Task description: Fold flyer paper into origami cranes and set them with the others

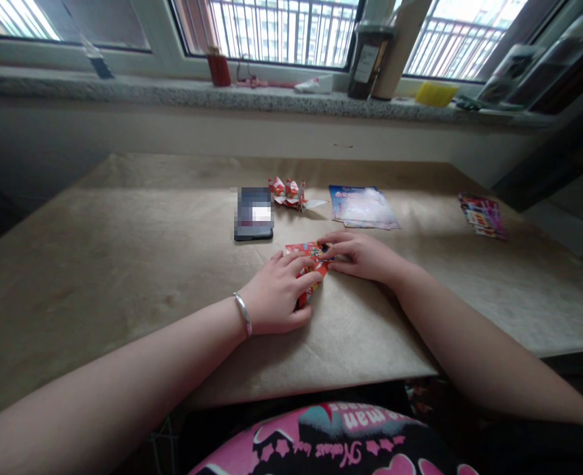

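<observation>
A folded piece of red printed paper lies on the table in front of me, partly covered by both hands. My left hand, with a silver bangle at the wrist, rests over its left side. Its fingers are stretched out and somewhat apart across the paper. On the other side, my right hand has its bent fingers and thumb at the paper's upper right corner, closed on that edge. The fingers hide much of the paper's folds.
Beyond my hands stand a dark phone-like device, blurred on top, and folded red-and-white paper pieces. Blue-and-white printed sheets lie right of them, with colourful cards farther right. Jars and a yellow sponge-like block line the windowsill.
</observation>
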### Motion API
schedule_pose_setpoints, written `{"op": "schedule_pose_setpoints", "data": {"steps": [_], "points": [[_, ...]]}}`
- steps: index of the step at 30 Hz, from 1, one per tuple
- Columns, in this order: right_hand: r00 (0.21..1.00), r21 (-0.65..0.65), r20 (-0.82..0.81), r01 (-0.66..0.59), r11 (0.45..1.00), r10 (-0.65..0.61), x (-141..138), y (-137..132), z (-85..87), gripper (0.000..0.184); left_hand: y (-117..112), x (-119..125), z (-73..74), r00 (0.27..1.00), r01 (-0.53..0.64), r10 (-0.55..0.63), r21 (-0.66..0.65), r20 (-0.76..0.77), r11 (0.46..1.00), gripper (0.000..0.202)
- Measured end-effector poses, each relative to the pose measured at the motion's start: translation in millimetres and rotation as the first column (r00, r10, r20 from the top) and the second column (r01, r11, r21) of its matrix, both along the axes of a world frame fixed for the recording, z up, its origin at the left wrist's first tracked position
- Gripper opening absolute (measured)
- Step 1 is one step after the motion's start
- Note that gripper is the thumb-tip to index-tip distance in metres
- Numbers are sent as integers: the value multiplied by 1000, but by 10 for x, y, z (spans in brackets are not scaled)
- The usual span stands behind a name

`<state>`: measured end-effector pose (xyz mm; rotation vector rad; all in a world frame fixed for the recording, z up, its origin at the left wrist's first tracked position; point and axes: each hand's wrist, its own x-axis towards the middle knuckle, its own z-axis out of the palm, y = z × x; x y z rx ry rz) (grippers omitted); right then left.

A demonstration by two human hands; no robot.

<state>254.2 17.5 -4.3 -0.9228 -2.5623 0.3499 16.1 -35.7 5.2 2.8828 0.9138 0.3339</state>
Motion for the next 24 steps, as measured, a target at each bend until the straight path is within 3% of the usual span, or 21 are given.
{"op": "schedule_pose_setpoints", "data": {"steps": [3,7,12,20,24], "points": [[998,46,21,54,998,-55,25,-2,7,18,-22,10,-12,999,-50,50,40,3,998,42],[996,82,27,86,993,-89,53,6,13,19,23,-14,-31,999,-27,23,110,39,994,36],[997,87,23,69,994,-72,45,-22,37,17,123,-88,-41,997,-24,11,172,77,985,29],[999,67,34,28,997,-30,-7,-70,49,17,247,-170,-44,998,-70,70,233,10,970,27],[999,82,29,22,996,-25,-56,-109,55,19,295,-154,-68,1000,-15,14,209,3,978,29]]}}
